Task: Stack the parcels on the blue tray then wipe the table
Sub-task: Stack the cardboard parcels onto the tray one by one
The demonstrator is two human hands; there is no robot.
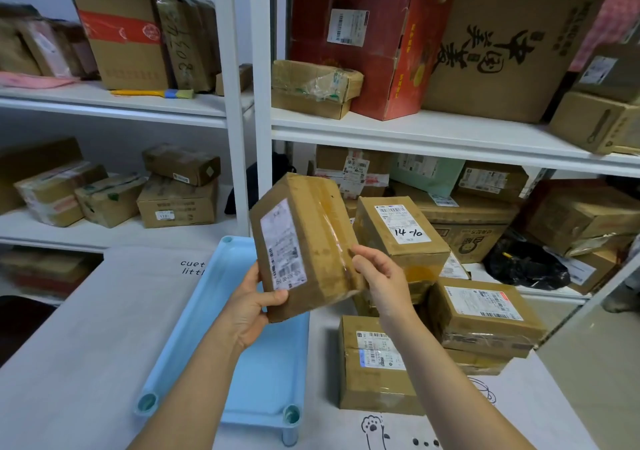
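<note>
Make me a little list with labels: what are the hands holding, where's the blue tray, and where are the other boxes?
held box: brown parcel with a white label, tilted, lifted above the tray
left hand: grips its lower left corner
right hand: holds its right edge
blue tray: on the table, nothing in it
waiting parcels: box marked 14-10 and others piled on the table, right of the tray
behind: white shelves full of boxes
</note>
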